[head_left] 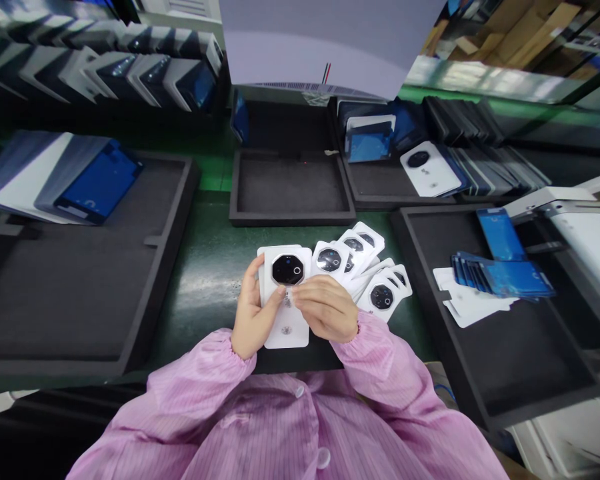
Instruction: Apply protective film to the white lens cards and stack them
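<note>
The left hand (250, 313) grips a white phone back cover (285, 297) by its left edge, thumb laid across the face just under the camera ring. The cover sits low in the middle of the view, over the green bench mat (205, 280) and close to the person's chest. Its long axis runs away from the body, almost straight up the view, with the black octagonal camera window (288, 269) at the far end and the plain end nearest the pink sleeves (200, 373). The right hand (327, 308) is curled closed, fingertips pinching at the cover's right side near its middle; what they pinch is too small to tell. Just behind that hand, a fan of like white covers (360, 267) spreads to the right, camera windows upward. An empty-looking black foam tray (290, 217) lies beyond, and another tray on the right holds blue-film sheets (500, 273).
</note>
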`<state>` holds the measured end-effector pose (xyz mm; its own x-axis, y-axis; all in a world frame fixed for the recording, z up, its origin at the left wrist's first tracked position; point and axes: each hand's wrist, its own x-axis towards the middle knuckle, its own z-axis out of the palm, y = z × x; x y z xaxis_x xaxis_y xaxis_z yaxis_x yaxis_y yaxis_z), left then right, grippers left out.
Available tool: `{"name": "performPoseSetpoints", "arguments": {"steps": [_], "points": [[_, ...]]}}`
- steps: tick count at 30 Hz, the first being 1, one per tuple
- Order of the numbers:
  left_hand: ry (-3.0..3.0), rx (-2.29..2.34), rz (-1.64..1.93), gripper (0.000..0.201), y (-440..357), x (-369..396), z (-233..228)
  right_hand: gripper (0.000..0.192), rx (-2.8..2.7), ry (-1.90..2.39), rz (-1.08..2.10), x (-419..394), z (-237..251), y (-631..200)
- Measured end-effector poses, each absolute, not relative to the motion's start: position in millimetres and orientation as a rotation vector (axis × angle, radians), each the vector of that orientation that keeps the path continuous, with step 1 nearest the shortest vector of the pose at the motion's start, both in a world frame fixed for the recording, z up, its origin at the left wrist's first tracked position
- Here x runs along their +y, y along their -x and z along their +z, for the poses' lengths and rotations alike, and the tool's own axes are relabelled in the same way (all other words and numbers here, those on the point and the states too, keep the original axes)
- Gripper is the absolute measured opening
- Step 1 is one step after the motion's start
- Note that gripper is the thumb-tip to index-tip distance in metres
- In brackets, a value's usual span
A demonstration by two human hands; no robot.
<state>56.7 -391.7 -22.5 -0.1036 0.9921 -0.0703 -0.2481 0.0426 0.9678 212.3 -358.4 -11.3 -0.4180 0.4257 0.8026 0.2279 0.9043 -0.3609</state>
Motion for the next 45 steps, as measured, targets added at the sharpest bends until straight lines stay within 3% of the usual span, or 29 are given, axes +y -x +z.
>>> {"name": "performPoseSetpoints", "arguments": {"steps": [6, 11, 15, 19, 25, 30, 35, 38, 42, 45], "points": [[-0.894, 1.102, 1.334, 0.062, -58.0, -393.3, -18.6, 0.034, -1.930, 0.657, 0.151, -360.6, -11.4, -211.4], [-0.866, 1.067, 1.294, 0.070, -59.3, -395.3, -19.8, 0.062, -1.779, 1.151, 0.319, -358.1, -7.5, -212.6], [-0.880, 1.074, 1.312, 0.063, -59.3, -395.2, -21.4, 0.043, -1.688, 1.251, 0.637, -355.1, -7.0, -215.1], [-0.886, 1.105, 1.383, 0.055, -57.9, -393.6, -23.6, 0.038, -1.329, 1.194, 0.784, -348.1, -11.1, -225.1], [-0.722, 1.086, 1.380, 0.060, -54.3, -388.4, -22.4, 0.038, -0.947, 1.169, 0.506, -326.9, -9.6, -258.6], [-0.567, 1.090, 1.304, 0.072, -53.0, -384.2, -14.7, 0.034, -1.232, 1.427, 0.506, -320.5, -15.7, -263.6], [-0.626, 1.049, 1.273, 0.076, -53.6, -384.8, -12.1, 0.047, -1.614, 1.723, 0.132, -319.1, -25.7, -257.4], [-0.682, 1.020, 1.261, 0.076, -55.0, -386.7, -14.3, 0.042, -1.695, 1.645, 0.002, -322.2, -22.2, -251.3], [-0.729, 1.023, 1.232, 0.076, -58.5, -389.9, -18.7, 0.013, -1.717, 1.213, 0.168, -335.3, -9.6, -234.2], [-0.791, 1.048, 1.200, 0.073, -60.6, -392.4, -22.7, 0.013, -1.758, 1.138, 0.455, -344.2, -5.7, -222.8]]}}
